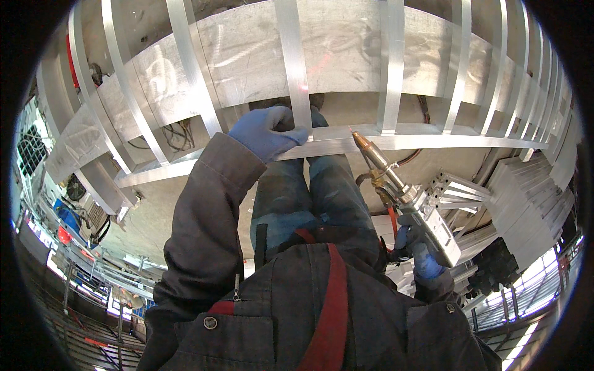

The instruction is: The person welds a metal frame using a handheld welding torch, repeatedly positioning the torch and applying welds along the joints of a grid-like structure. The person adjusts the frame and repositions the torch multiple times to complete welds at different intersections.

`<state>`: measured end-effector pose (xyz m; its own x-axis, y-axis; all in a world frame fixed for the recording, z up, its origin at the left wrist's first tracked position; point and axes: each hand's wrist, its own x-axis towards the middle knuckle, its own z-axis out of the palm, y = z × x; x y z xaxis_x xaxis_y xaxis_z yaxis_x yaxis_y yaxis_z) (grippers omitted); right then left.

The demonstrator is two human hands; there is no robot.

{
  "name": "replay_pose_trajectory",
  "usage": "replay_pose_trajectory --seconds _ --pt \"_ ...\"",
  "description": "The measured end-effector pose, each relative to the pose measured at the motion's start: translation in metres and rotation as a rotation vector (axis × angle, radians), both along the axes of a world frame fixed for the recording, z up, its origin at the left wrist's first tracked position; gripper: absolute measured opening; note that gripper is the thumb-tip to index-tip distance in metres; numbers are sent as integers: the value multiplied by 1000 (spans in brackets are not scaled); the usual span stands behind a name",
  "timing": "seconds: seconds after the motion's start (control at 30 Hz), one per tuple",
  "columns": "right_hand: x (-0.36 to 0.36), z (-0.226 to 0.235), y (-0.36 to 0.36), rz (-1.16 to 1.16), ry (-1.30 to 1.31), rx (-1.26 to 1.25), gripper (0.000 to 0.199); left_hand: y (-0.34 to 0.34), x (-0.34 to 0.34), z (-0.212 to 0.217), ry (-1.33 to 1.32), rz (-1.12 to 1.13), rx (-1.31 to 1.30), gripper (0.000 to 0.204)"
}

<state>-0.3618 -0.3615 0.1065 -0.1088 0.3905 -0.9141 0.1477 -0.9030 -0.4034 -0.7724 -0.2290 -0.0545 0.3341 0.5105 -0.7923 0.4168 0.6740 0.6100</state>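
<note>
My left hand [269, 133], in a blue glove, is curled at the joint where an aluminium crossbar [296, 68] meets the long front rail [377, 142] of a ladder-like frame. Its thumb lies across the foot of the crossbar; the other fingertips are partly hidden. A handheld welding gun [405, 191] with a copper-coloured nozzle is in my right hand [421, 250], also gloved in blue, which is wrapped round its rear part. The gun slants up and left, its tip near the front rail, just right of the crossbar. Whether the tip touches the rail I cannot tell.
Further crossbars run left and right along the frame, over a broad scuffed metal plate [247, 59]. Stacked metal profiles [526, 198] lie at the right. Dark cables [179, 136] show beneath the frame. A red hose [392, 221] hangs beside the gun.
</note>
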Motion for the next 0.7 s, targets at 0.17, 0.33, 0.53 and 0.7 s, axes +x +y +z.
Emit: replay_pose_trajectory --seconds 0.17,0.33,0.53,0.7 --pt "-4 -3 4 34 51 -3 56 -1 -2 -4 -4 -7 -19 42" --pt "-8 -4 6 65 21 57 48 1 -1 -7 21 -45 -29 40" --pt "-11 6 10 -67 30 22 51 4 0 -6 19 -53 -38 36" --pt "-11 -1 11 -10 40 105 52 2 0 -9 -30 25 -106 32"
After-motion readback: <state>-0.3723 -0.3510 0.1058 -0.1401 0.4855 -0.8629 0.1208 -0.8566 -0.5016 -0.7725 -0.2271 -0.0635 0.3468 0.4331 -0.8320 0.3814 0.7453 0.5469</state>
